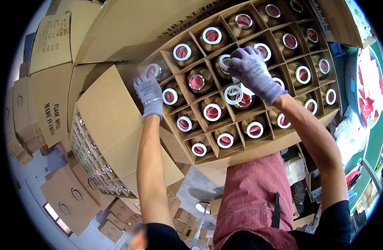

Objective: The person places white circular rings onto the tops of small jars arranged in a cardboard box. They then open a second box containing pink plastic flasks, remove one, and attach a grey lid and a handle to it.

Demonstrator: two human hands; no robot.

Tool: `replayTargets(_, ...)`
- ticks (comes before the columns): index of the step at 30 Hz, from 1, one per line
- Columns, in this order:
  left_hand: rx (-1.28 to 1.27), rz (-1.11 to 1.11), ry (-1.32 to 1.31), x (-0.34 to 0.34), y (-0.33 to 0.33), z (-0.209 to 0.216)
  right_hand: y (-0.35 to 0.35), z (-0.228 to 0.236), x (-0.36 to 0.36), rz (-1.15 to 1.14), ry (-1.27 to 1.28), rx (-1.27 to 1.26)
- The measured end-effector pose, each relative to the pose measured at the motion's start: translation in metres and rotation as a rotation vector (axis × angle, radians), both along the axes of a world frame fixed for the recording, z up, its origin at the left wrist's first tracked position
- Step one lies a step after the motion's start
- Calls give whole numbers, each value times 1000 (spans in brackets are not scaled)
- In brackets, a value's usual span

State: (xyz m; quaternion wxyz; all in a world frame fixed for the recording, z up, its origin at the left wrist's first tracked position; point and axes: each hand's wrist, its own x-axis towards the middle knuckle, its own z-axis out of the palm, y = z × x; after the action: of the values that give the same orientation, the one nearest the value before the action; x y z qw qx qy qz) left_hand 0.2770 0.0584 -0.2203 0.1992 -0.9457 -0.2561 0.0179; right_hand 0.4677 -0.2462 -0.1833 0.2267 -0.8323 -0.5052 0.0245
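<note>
They wear purple-edged grey gloves [149, 91], black sleeves [335, 223] and, at lower centre, a dusty-red apron [252, 191].

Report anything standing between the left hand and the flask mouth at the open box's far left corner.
Nothing visible stands in the way: the left hand is right beside the flask mouth, on its near side, with nothing else showing between them. Whether they touch is too blurred to tell.

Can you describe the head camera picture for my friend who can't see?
A person's gloved left hand and right hand reach over a divided cardboard box of flasks, many topped with white rings. More cardboard boxes are nearby.
</note>
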Motion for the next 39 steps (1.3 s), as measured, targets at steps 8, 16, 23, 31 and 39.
replayTargets(8, -280, -105, -39, -3, 8, -8, -21, -10, 68, -273, 365, 382)
replayTargets(16, -327, -110, -147, 3, 5, -8, 17, -43, 155, -172, -104, 76)
replayTargets(23, -157, -113, 93, 16, 12, 13, 12, -42, 138, 34, -181, -144)
replayTargets(31, -406, -68, -42, 4, 23, 9, 9, -42, 141, 159, -250, -254)
replayTargets(39, -112, -30, 236, 28, 12, 20, -2, -42, 108, -5, -246, -290)
